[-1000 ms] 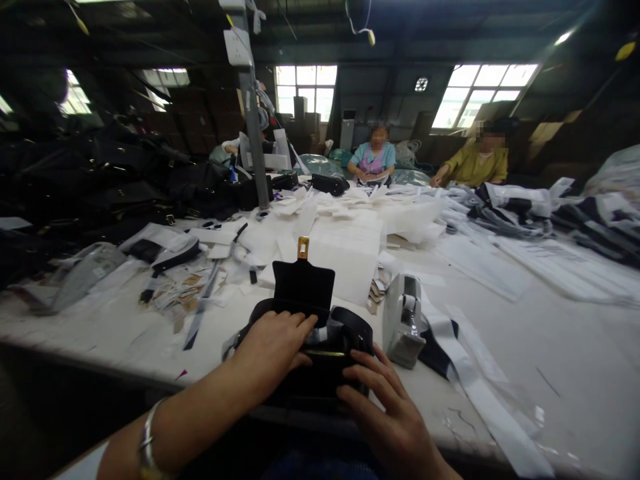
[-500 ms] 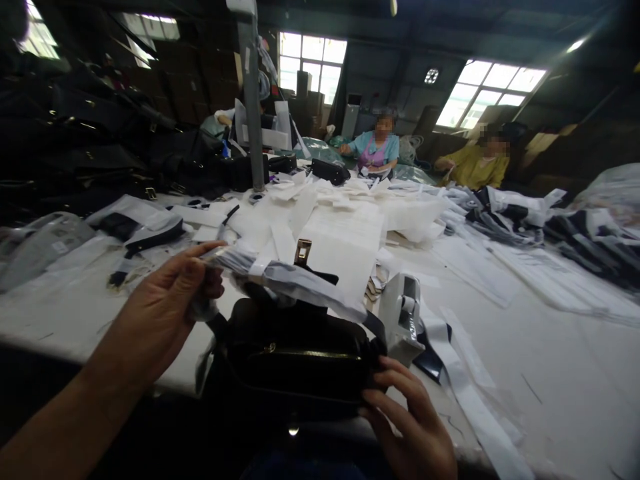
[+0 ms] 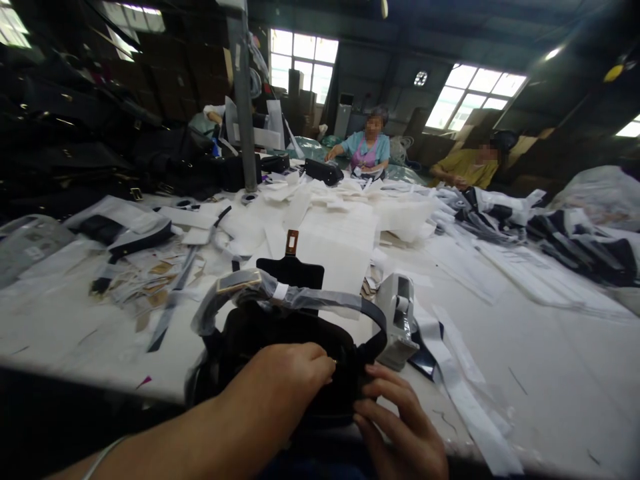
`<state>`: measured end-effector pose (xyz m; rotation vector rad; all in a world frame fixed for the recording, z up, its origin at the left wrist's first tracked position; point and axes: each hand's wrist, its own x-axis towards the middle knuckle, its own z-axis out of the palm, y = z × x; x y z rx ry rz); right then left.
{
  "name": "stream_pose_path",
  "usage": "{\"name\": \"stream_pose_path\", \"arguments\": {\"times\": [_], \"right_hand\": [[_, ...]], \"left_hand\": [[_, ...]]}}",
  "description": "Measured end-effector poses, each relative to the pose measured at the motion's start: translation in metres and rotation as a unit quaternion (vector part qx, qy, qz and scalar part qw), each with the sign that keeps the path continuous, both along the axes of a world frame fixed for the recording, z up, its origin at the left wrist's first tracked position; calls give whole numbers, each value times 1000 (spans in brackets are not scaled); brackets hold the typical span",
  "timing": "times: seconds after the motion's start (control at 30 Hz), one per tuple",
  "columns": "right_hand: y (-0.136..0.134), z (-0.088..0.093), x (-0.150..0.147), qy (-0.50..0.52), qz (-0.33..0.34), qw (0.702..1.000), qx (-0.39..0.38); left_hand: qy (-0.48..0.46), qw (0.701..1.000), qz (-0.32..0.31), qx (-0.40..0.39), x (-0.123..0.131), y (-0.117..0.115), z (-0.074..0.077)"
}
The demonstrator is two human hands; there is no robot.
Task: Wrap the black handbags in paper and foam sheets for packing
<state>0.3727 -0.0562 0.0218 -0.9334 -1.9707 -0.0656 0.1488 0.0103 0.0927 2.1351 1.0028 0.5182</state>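
A black handbag (image 3: 290,321) stands at the table's near edge, its strap (image 3: 320,298) arching above it in clear wrap with a white band. Its dark flap (image 3: 296,272), with a metal-framed tab (image 3: 291,243), lies toward the far side. My left hand (image 3: 293,373) reaches across the bag, fingers closed in a pinch on the zipper pull; a small gold glint shows at the fingertips. Most of the zipper is hidden behind this hand. My right hand (image 3: 400,417) grips the bag's right side, its fingers curled against the black wall.
Right of the bag stands a grey tape dispenser (image 3: 397,320), beside white strips (image 3: 450,380). Paper sheets (image 3: 330,233) cover the middle of the table. Black bags (image 3: 65,140) are heaped at left, near a metal post (image 3: 245,107). Two people (image 3: 370,147) sit across the table.
My left hand has let go of the wrapped strap and moved right and down to the zipper. The strap now stands up in an arch. My right hand stays on the bag's side.
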Motion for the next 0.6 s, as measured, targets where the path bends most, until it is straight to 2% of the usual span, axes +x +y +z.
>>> {"name": "stream_pose_path", "arguments": {"times": [0.03, 0.1, 0.2, 0.3, 0.4, 0.5, 0.6], "right_hand": [[0, 0, 0, 1, 1, 1000, 2], [-1, -2, 1, 4, -1, 1000, 6], [-2, -6, 4, 18, -11, 1000, 11], [-3, -9, 5, 26, -2, 999, 18], [-4, -11, 7, 26, 1, 999, 20], [-5, -13, 8, 31, 8, 999, 27], [-6, -14, 10, 35, 8, 999, 33]], "left_hand": [[23, 998, -47, -30, 13, 8, -5], [6, 996, -66, -51, 33, 27, -14], [-53, 991, -75, -100, 44, 45, -28], [-104, 981, -85, -140, 44, 43, -37], [-128, 974, -116, -147, 43, 35, -40], [-118, 974, -145, -131, 44, 31, -39], [-84, 982, -150, -79, 45, 32, -37]]}}
